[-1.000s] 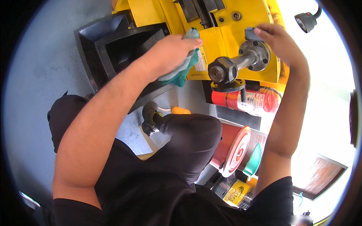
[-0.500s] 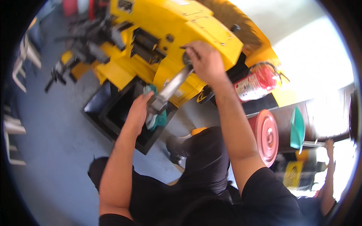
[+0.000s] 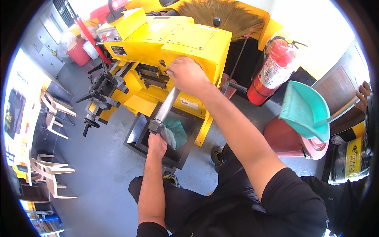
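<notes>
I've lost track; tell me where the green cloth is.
In the head view, the green cloth is left of centre, at the left hand, beside the metal nut.

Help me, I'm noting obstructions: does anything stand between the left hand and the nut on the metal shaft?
Nothing visible does: the left hand is right at the nut. The green cloth shows just right of them; whether its folds reach between is hidden.

Saw a wide grey floor (image 3: 94,170), pale plastic chairs (image 3: 55,170) along the left, cabinets (image 3: 41,47) at upper left. Noted white walls (image 3: 316,23) with a yellow band (image 3: 270,29), brown panelling (image 3: 337,79) at right, strong glare (image 3: 25,73) at left.
</notes>
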`<action>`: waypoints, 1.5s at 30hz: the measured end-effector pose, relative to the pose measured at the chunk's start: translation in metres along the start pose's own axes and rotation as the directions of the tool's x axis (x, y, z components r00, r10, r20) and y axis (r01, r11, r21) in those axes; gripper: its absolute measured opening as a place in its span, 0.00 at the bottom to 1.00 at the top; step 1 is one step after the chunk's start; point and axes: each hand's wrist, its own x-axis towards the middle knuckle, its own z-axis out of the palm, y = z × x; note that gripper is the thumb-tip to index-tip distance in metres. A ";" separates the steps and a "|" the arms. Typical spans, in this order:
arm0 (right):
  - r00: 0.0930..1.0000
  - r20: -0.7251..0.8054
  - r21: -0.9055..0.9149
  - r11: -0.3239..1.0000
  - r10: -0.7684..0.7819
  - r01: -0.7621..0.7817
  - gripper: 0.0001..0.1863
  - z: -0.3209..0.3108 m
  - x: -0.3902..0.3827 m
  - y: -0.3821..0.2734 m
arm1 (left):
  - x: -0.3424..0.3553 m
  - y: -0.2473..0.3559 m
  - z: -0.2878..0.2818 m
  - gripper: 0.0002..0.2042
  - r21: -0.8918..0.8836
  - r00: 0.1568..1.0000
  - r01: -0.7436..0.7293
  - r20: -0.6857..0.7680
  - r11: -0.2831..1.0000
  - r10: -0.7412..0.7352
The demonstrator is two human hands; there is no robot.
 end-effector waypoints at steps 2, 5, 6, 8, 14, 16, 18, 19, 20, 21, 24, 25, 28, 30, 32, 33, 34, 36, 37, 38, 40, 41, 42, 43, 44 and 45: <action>0.963 0.261 -0.187 0.982 0.062 -0.013 0.07 0.001 0.010 -0.006 | 0.002 -0.001 -0.016 0.16 -0.011 1.000 0.003 -0.018 1.000 -0.004; 0.936 -0.340 0.087 0.988 -0.087 0.124 0.10 0.008 -0.028 0.009 | -0.001 -0.006 -0.001 0.17 0.003 0.990 -0.001 -0.138 1.000 0.002; 0.937 -0.345 0.104 0.990 -0.057 0.098 0.10 0.008 -0.030 0.011 | -0.004 -0.005 0.001 0.16 0.030 0.990 0.004 -0.141 1.000 0.000; 0.993 -0.109 -0.030 0.999 -0.036 0.033 0.09 0.009 -0.006 0.011 | 0.003 -0.001 -0.009 0.17 0.026 0.994 -0.003 -0.110 1.000 0.006; 0.961 -0.262 0.058 0.993 -0.084 0.103 0.08 0.017 -0.024 0.016 | -0.002 0.000 -0.015 0.16 0.014 0.994 0.043 -0.102 0.999 -0.042; 0.885 -0.466 0.144 0.985 -0.014 0.091 0.07 0.020 -0.031 0.011 | -0.001 0.004 -0.021 0.16 0.025 0.999 0.024 -0.043 0.999 -0.023; 0.987 -0.161 0.007 1.000 0.005 -0.004 0.06 0.009 -0.004 0.005 | 0.005 0.001 -0.040 0.17 0.045 0.999 0.014 -0.037 0.999 -0.013; 0.986 0.155 -0.169 0.985 0.058 -0.031 0.05 0.006 0.001 0.008 | 0.007 -0.003 -0.035 0.19 0.045 0.999 0.010 -0.032 0.999 -0.009; 0.989 0.142 -0.151 0.988 0.041 -0.019 0.05 0.005 0.002 0.008 | 0.008 0.000 -0.031 0.21 0.055 1.000 -0.006 -0.027 0.998 0.008; 0.990 0.135 -0.149 0.988 0.049 -0.029 0.05 0.010 -0.006 0.012 | 0.009 0.000 -0.031 0.21 0.066 1.000 -0.002 -0.026 0.998 0.004; 0.892 -0.443 0.080 0.986 -0.093 0.143 0.08 0.017 -0.031 0.015 | 0.011 -0.002 -0.028 0.20 0.046 0.992 -0.030 -0.121 0.998 0.035; 0.904 -0.424 0.074 0.992 -0.062 0.103 0.09 0.016 -0.033 0.017 | 0.014 -0.001 -0.028 0.20 0.050 0.992 -0.027 -0.123 0.998 0.033; 0.998 -0.055 -0.017 0.999 0.037 -0.038 0.08 -0.003 -0.006 0.002 | 0.013 0.007 -0.059 0.20 -0.131 0.997 0.010 -0.070 0.991 -0.019; 0.930 0.356 -0.205 0.979 0.091 -0.017 0.12 -0.009 0.003 0.008 | 0.008 0.009 -0.042 0.20 -0.105 0.995 0.055 -0.079 0.993 -0.063; 0.999 0.047 -0.048 0.999 -0.018 0.020 0.12 0.012 -0.022 0.017 | -0.001 0.020 -0.041 0.20 -0.136 0.996 0.066 -0.053 0.988 -0.074; 0.961 -0.262 0.080 0.991 -0.085 0.109 0.13 0.021 -0.032 0.020 | -0.001 0.030 -0.038 0.20 -0.132 0.997 0.055 -0.048 0.990 -0.061; 0.935 -0.347 0.085 0.990 -0.075 0.111 0.15 0.023 -0.035 0.014 | -0.005 0.042 -0.032 0.20 -0.057 0.998 -0.016 -0.069 0.998 0.013; 0.982 -0.161 -0.012 0.996 -0.094 0.094 0.13 0.012 -0.021 0.022 | -0.018 0.062 0.003 0.20 0.093 0.979 -0.087 -0.178 0.992 0.103; 0.997 0.035 -0.106 0.991 -0.073 0.076 0.12 0.010 -0.015 0.023 | -0.024 0.070 0.022 0.20 0.098 0.970 -0.100 -0.213 0.990 0.119; 0.974 0.227 -0.134 0.990 -0.021 0.052 0.12 -0.001 -0.004 0.019 | -0.030 0.079 0.043 0.18 0.102 0.978 -0.114 -0.161 0.988 0.130; 0.989 0.128 -0.044 0.996 -0.069 0.075 0.12 0.000 -0.010 0.020 | -0.035 0.088 0.063 0.16 0.116 0.981 -0.160 -0.092 0.980 0.171; 0.996 0.036 0.020 0.996 -0.084 0.083 0.12 0.004 -0.013 0.024 | -0.036 0.091 0.068 0.17 0.132 0.981 -0.168 -0.077 0.977 0.179; 0.976 -0.181 0.073 0.988 -0.121 0.136 0.11 0.010 -0.023 0.026 | -0.035 0.091 0.075 0.18 0.141 0.982 -0.170 -0.054 0.975 0.179; 0.971 -0.199 0.074 0.986 -0.132 0.149 0.11 0.013 -0.021 0.023 | -0.040 0.095 0.084 0.18 0.149 0.979 -0.190 -0.047 0.970 0.199; 0.973 -0.200 0.103 0.985 -0.114 0.137 0.10 0.011 -0.024 0.018 | -0.046 0.091 0.092 0.17 0.151 0.977 -0.176 -0.091 0.973 0.191; 0.975 -0.201 0.131 0.984 -0.094 0.122 0.10 0.008 -0.025 0.015 | -0.051 0.088 0.098 0.17 0.154 0.975 -0.160 -0.133 0.975 0.180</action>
